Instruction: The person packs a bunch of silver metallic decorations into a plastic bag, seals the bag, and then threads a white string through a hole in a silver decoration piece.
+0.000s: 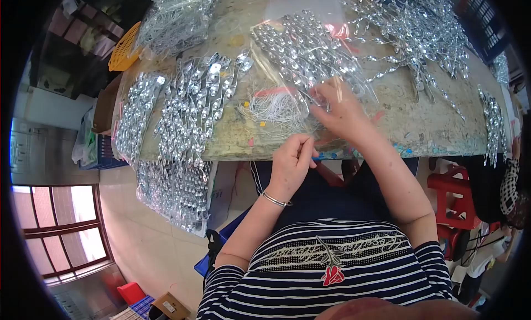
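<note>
White threads (pixel 275 111) could be tangled if silver twists (pixel 303 48) are dragged; grip of left hand (pixel 291 162) and right hand (pixel 344 114) cannot be told

The right hand (pixel 342 113) touches twisted silver strips (pixel 307 49); the left hand (pixel 291 162) curls near white strings (pixel 275 111).

— Light?
— Pale, fairly even across the table (pixel 426 135); window (pixel 63 229), lower left, bright, panes washed near-white.
— Glare?
— Hard white glints, numerous, on the silver strips (pixel 307 50); fine detail lost in sparkle.
— Optics?
— Wide-angle; edges bowed, corners black, window leaning. Table centre tolerably sharp; far right margin compressed, indistinct.
</note>
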The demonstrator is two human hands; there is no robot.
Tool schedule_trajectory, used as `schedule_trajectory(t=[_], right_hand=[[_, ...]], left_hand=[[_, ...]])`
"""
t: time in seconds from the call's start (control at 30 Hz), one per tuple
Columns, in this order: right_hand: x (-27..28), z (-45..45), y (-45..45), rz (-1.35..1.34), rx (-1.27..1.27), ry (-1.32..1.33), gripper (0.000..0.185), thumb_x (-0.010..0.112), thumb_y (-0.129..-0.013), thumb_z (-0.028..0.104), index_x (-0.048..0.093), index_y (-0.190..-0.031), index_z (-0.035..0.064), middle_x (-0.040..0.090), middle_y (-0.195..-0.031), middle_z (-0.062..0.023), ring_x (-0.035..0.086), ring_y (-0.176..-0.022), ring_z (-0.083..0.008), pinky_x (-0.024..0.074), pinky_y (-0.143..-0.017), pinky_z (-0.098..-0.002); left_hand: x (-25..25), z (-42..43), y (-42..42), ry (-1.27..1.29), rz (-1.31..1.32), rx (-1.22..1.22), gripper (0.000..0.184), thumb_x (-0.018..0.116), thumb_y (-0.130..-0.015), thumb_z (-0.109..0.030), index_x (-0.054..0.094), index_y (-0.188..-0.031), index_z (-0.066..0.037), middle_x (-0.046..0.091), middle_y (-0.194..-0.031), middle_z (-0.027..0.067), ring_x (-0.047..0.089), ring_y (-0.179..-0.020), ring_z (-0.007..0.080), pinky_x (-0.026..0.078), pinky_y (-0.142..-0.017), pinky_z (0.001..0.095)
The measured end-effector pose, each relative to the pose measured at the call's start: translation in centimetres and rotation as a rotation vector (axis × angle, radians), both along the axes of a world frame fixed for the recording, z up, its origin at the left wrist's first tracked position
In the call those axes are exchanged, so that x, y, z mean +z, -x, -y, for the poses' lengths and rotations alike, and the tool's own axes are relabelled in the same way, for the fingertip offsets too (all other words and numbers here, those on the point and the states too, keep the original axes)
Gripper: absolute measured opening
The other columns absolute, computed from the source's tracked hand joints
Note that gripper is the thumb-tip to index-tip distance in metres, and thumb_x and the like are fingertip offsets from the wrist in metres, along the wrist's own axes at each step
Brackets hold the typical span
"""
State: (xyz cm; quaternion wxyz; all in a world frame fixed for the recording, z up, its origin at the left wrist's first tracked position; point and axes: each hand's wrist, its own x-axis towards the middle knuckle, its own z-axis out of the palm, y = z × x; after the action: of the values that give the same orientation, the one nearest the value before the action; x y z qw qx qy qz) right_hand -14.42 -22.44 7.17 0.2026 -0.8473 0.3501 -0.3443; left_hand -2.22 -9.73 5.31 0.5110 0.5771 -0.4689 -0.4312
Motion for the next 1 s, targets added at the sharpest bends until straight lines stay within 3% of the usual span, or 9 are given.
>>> schedule_trajectory(t=[0.17,0.27,0.37,0.47,0.57,0.67,0.77,0.87,1.0], right_hand=[[0.4,-0.1,-0.1,-0.029,-0.1,-0.034,0.032,0.064,-0.077,0.013,0.053,-0.104,0.0021,0.053,-0.088,-0.0142,0.055,-0.079,-0.0289,0.0454,-0.07,-0.0382],[0.0,0.2,0.1,-0.092,-0.099,-0.035,0.039,0.063,-0.076,0.014,0.049,-0.112,0.0054,0.054,-0.098,-0.0171,0.056,-0.091,-0.0363,0.0465,-0.077,-0.0424],[0.4,0.3,-0.1,-0.026,-0.176,-0.165,0.04,0.062,-0.079,0.018,0.051,-0.114,0.0016,0.056,-0.098,-0.0162,0.057,-0.084,-0.0243,0.0464,-0.068,-0.0368],[3.9,-0.1,0.2,-0.008,-0.148,-0.502,0.047,0.061,-0.082,0.025,0.051,-0.121,0.002,0.058,-0.102,-0.0134,0.057,-0.083,-0.0195,0.0477,-0.07,-0.0359],[3.6,-0.3,0.1,0.13,-0.081,-0.71,0.05,0.059,-0.085,0.031,0.05,-0.126,0.0033,0.06,-0.098,-0.0073,0.055,-0.079,-0.0156,0.0481,-0.068,-0.0302],[2.4,-0.8,0.3,0.094,-0.076,-0.58,0.049,0.057,-0.088,0.029,0.049,-0.129,0.0036,0.058,-0.096,-0.004,0.053,-0.078,-0.0132,0.0493,-0.068,-0.0252],[3.0,-1.9,0.7,0.127,-0.013,-0.818,0.045,0.054,-0.09,0.025,0.049,-0.129,0.0037,0.058,-0.094,-0.0055,0.052,-0.082,-0.0093,0.0487,-0.066,-0.0225],[3.9,-3.2,1.1,0.093,0.016,-0.623,0.037,0.055,-0.087,0.018,0.053,-0.119,-0.0011,0.059,-0.094,-0.0155,0.057,-0.078,-0.0214,0.0462,-0.072,-0.0318],[3.1,-4.5,2.2,0.195,0.062,-0.569,0.032,0.054,-0.088,0.013,0.054,-0.115,-0.0024,0.057,-0.092,-0.0136,0.056,-0.075,-0.0204,0.0453,-0.066,-0.0298]], left_hand=[[-0.4,-0.3,-0.3,-0.006,-0.006,0.001,0.013,0.052,-0.093,-0.011,0.057,-0.096,0.001,0.062,-0.071,0.0061,0.058,-0.056,0.0083,0.045,-0.052,0.0196],[-0.4,-0.3,-0.2,-0.01,0.002,0.003,0.013,0.052,-0.093,-0.011,0.057,-0.097,0.001,0.062,-0.072,0.0061,0.058,-0.056,0.0083,0.045,-0.053,0.0196],[-0.4,-0.3,-0.2,0.0,-0.01,0.001,0.014,0.052,-0.093,-0.011,0.057,-0.097,0.001,0.062,-0.072,0.0059,0.058,-0.057,0.0084,0.046,-0.054,0.0195],[0.0,-0.1,-0.2,0.012,0.011,0.002,0.014,0.051,-0.093,-0.011,0.057,-0.097,0.001,0.062,-0.073,0.0059,0.058,-0.057,0.0086,0.046,-0.054,0.0198],[0.2,-0.1,-0.1,0.037,0.036,0.008,0.015,0.05,-0.094,-0.011,0.057,-0.098,0.001,0.062,-0.072,0.006,0.058,-0.057,0.0088,0.046,-0.055,0.0202],[-0.1,-0.1,-0.2,0.027,0.05,0.004,0.014,0.05,-0.094,-0.01,0.057,-0.097,0.002,0.062,-0.072,0.0063,0.058,-0.057,0.0088,0.046,-0.055,0.0204],[-0.5,-0.3,-0.3,0.039,0.038,0.001,0.015,0.049,-0.094,-0.009,0.057,-0.098,0.002,0.062,-0.073,0.0065,0.058,-0.057,0.0088,0.046,-0.055,0.0201],[-0.7,-0.4,-0.2,0.043,-0.011,0.018,0.015,0.048,-0.094,-0.009,0.057,-0.1,0.003,0.062,-0.073,0.0067,0.058,-0.058,0.0086,0.046,-0.055,0.0196],[-0.4,-0.7,0.0,0.069,0.001,0.031,0.016,0.048,-0.094,-0.008,0.057,-0.101,0.003,0.061,-0.074,0.0068,0.057,-0.058,0.0084,0.046,-0.055,0.0192]])
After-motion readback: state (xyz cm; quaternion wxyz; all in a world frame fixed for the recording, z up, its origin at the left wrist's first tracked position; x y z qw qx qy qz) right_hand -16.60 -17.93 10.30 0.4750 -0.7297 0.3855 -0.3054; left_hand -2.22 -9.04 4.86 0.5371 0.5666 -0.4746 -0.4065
